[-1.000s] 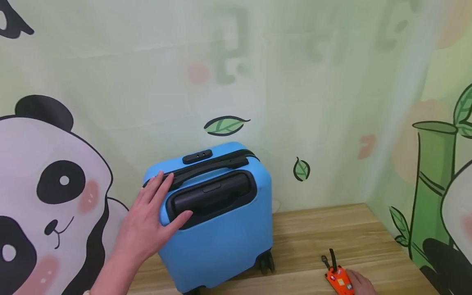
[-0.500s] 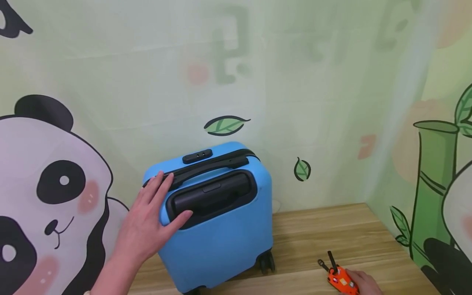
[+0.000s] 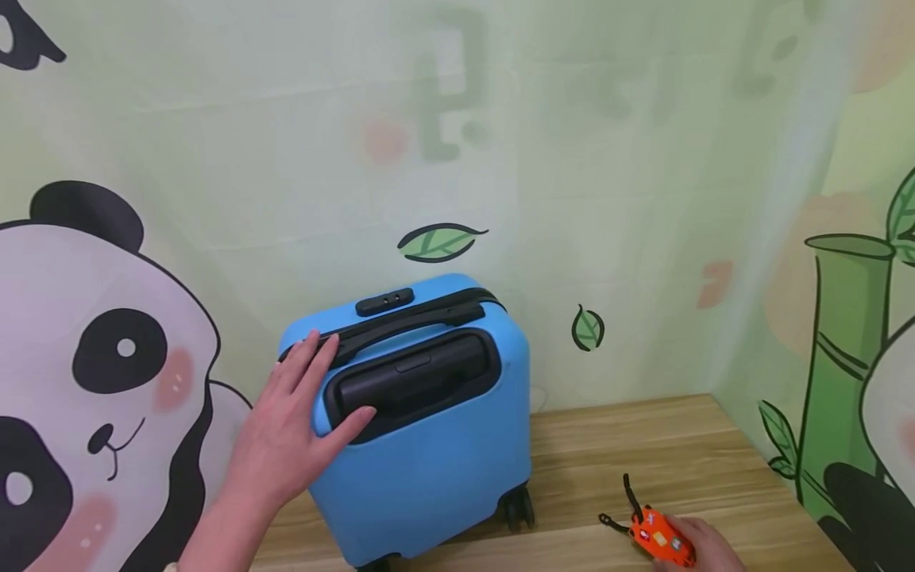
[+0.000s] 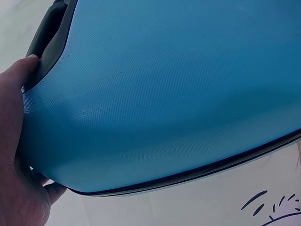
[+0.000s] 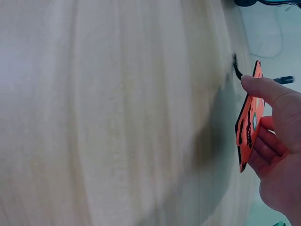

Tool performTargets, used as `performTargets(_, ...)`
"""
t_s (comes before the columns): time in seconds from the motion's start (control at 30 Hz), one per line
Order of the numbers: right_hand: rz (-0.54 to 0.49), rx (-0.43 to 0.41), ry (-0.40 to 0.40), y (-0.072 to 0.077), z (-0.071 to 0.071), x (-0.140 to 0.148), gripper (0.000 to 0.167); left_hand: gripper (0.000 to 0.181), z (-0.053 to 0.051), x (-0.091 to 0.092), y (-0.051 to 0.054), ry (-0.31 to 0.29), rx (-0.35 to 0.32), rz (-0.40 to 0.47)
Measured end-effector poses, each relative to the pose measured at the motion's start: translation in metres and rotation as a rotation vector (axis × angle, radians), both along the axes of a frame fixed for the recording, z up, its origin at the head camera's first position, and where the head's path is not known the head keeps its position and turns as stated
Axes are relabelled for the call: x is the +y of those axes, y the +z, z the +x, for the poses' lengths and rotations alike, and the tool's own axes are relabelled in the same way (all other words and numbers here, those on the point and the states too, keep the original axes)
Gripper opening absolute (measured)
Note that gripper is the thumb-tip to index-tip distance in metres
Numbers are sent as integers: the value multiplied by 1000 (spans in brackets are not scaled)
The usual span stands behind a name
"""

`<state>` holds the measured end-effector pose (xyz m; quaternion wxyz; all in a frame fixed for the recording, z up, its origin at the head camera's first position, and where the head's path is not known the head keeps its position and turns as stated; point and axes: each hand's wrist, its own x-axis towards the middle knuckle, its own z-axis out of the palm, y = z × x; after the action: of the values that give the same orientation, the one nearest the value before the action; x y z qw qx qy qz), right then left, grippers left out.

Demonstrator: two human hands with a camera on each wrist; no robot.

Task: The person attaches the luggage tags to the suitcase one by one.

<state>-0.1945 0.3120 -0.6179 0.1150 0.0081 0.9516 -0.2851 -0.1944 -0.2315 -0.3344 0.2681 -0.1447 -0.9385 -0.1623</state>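
A small blue hard-shell suitcase (image 3: 436,461) stands upright on the wooden surface, with a black carry handle (image 3: 411,326) on top. My left hand (image 3: 286,437) rests over its upper left corner, fingers fairly straight and spread. In the left wrist view the thumb lies at the edge of the black recess (image 4: 54,52), and other fingertips touch the shell's far side. My right hand (image 3: 704,544) pinches an orange luggage tag (image 3: 661,538) decorated with small pictures, to the right of the suitcase. The tag's black strap (image 3: 632,496) sticks out in two loose ends, unfastened.
Wood-grain tabletop (image 3: 629,437) extends right of the suitcase. A pale green printed cloth backdrop (image 3: 572,159), with pandas and bamboo, hangs close behind and at the sides. Black wheels (image 3: 518,508) support the suitcase.
My right hand has turned the luggage tag so its strap ends point more to the left, and has shifted slightly right. The left hand and suitcase stay in place.
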Motion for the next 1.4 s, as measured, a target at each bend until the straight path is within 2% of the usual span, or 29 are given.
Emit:
performTargets(0.13, -39, 41, -3, 9, -1, -4, 76, 96, 1, 0, 0, -3, 0, 5)
performTargets(0.33, -135, 67, -68, 26, 1, -15, 78, 95, 1, 1, 1, -7, 2, 8)
performTargets(0.53, -276, 85, -128, 56, 4, -34, 84, 95, 1, 1, 1, -4, 1, 5)
performTargets(0.73, -430, 113, -132, 90, 9, -54, 83, 95, 2, 1, 3, -7, -20, 5)
performTargets(0.97, -648, 153, -74, 127, 13, -73, 70, 95, 2, 1, 2, -5, -20, 4)
performTargets(1.2, -728, 271, 75, 149, 13, -85, 64, 95, 0, 0, 2, -4, -17, 2)
performTargets(1.4, -779, 320, 150, 164, 14, -97, 61, 95, 2, 0, 4, -5, -15, -9)
